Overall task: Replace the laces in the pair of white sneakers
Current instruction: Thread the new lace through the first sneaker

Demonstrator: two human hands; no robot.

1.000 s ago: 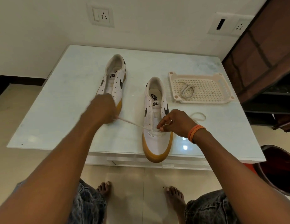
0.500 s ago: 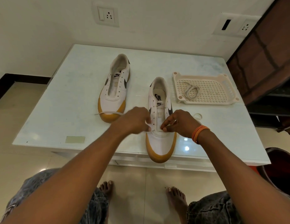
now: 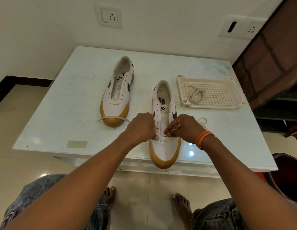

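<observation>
You are threading the lace at the lowest eyelets of the near sneaker (image 3: pixel 164 130), at the table's (image 3: pixel 65 97) front edge. Both hands (image 3: pixel 141 128) (image 3: pixel 184 128) pinch it with curled fingers. Next, draw both ends even.

Evenly lit indoors, warm and soft; bright glare spots on the glossy table (image 3: pixel 227 146) just right of the hands; wide-angle bowing at edges.

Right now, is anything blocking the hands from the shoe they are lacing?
Nothing visible does. The left hand and right hand are already on the near sneaker, at its lowest eyelets. The lace trails left across the other sneaker's toe, away from where the fingers are working.
</observation>
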